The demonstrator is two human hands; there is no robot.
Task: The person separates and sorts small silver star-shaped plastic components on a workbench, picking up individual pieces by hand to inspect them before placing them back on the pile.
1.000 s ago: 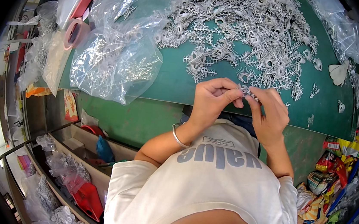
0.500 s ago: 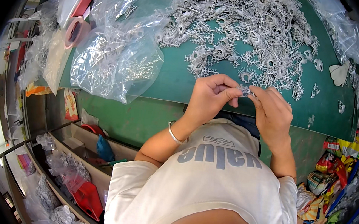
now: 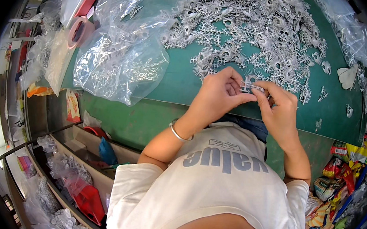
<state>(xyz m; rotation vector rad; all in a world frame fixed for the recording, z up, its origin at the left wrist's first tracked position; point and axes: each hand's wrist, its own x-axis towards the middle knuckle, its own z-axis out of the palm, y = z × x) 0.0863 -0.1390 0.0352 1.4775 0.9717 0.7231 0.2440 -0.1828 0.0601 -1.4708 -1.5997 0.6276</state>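
In the head view a small grey branched piece (image 3: 246, 87) is held just above the near edge of the table. My right hand (image 3: 280, 107) pinches its right end between thumb and fingertips. On the other side, my left hand (image 3: 217, 91) has its fingers loosely curled and its thumb stretched out under the piece. A gap shows between that thumb and the fingers, and I see no grip on the piece. Just beyond both hands spreads a large heap of similar grey pieces (image 3: 261, 38), some fan-shaped and some branched like snowflakes.
A clear plastic bag (image 3: 120, 64) with grey pieces lies left on the green table (image 3: 181, 88). Beside it sits a pink tape roll (image 3: 80, 33). A white petal-shaped piece (image 3: 347, 76) is at the right. Drawers (image 3: 87, 147) stand lower left; colourful packets (image 3: 337, 173) lie lower right.
Both hands have moved slightly away from my body. My left thumb and fingers have parted from their pinch, while the right keeps hold of the grey piece.
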